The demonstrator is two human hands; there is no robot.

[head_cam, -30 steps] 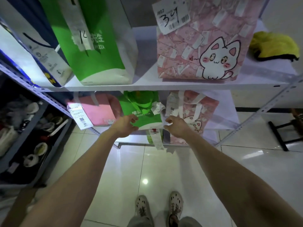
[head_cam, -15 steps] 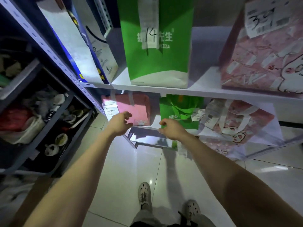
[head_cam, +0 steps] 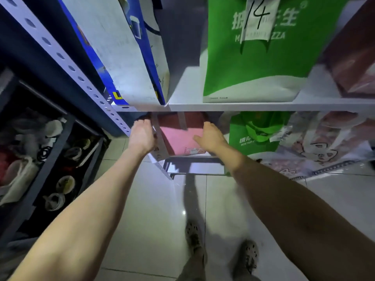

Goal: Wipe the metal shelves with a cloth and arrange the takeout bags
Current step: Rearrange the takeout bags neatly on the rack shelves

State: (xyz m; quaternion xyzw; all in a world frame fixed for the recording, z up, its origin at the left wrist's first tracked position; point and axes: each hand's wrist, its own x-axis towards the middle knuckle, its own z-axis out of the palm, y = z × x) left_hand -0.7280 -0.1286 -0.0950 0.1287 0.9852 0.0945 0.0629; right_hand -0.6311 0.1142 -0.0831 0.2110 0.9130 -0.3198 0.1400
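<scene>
- Two hands flank the pink bag (head_cam: pixel 178 142): the left hand (head_cam: pixel 142 136) lies flat on its left side with straight fingers, and the right hand (head_cam: pixel 211 136) is on its right side with its thumb across the front (neither curls round it).
- Pink bag stands at the left end of the lower shelf (head_cam: pixel 194 166).
- Right of it are a green bag (head_cam: pixel 253 136) and a cat bag (head_cam: pixel 316 142).
- Upper shelf (head_cam: pixel 263 106) holds a blue bag (head_cam: pixel 121 57) and the "14" bag (head_cam: pixel 253 74).

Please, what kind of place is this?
Probably a takeout pickup point: metal shelves, a green bag bearing a slip numbered 14, and a rack of dishes beside them.
</scene>
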